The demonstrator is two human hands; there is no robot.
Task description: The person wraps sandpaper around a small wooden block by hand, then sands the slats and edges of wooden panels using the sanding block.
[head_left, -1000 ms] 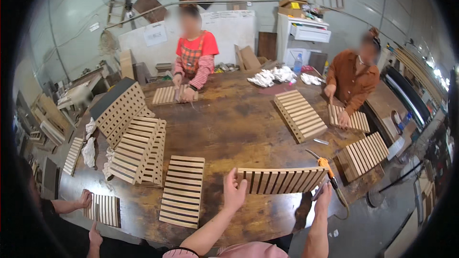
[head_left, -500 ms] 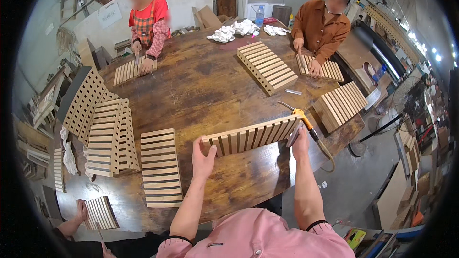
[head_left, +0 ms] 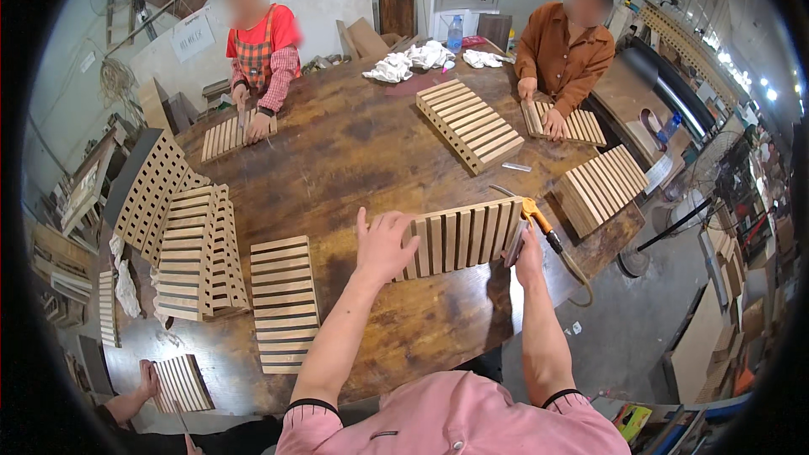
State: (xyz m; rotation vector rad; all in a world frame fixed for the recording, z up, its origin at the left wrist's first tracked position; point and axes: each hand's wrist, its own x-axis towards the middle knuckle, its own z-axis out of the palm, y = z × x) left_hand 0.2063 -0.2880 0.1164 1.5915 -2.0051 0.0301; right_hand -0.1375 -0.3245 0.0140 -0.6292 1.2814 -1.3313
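Observation:
A slatted wooden panel (head_left: pixel 459 240) stands on its long edge in front of me, with its grooved face toward me. My left hand (head_left: pixel 385 248) grips its left end, the thumb in front and one finger raised outward. At the opposite end, my right hand (head_left: pixel 529 259) is closed around a flat greyish piece (head_left: pixel 515 243), held against the panel's end. What this piece is cannot be made out. Just beyond that hand lies a yellow air blow gun (head_left: pixel 536 214) with a hose. Another slatted panel (head_left: pixel 285 303) lies flat to the left of my left forearm.
Stacked slatted panels (head_left: pixel 185 244) stand at the table's left. More panels (head_left: pixel 469 125) (head_left: pixel 600 190) lie far and right, near a small metal strip (head_left: pixel 517 168). Two co-workers handle panels across the brown table (head_left: pixel 337 160); another person's hand (head_left: pixel 145 383) holds one lower left. White rags (head_left: pixel 413 61) lie at the back.
My left hand has moved right and up along with the panel's left end. The panel has turned more upright, showing more of its grooved face. My right hand stays at the other end.

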